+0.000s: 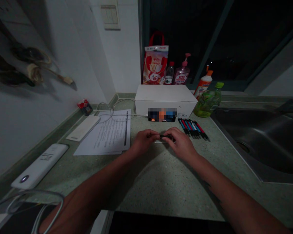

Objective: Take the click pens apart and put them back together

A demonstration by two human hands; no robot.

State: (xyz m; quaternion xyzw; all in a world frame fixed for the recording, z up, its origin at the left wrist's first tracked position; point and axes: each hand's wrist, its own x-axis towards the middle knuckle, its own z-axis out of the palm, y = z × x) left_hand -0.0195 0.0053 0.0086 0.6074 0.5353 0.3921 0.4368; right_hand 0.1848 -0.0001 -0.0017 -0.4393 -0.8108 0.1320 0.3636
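Observation:
Both my hands meet over the green speckled counter [161,175], just in front of a white box. My left hand [143,141] and my right hand [182,143] are each closed in a pinch on the ends of one dark pen [162,136], held level between them. A thin clear part shows just under the pen. To the right of my right hand lies a row of several pens [193,128] with red, blue and black barrels.
The white box [164,99] has a phone [161,115] leaning on it. Printed papers [107,135], a notebook [83,127] and a white power bank [40,165] lie left. Bottles [208,100] stand by the steel sink [266,143] on the right. A snack bag [155,63] is behind.

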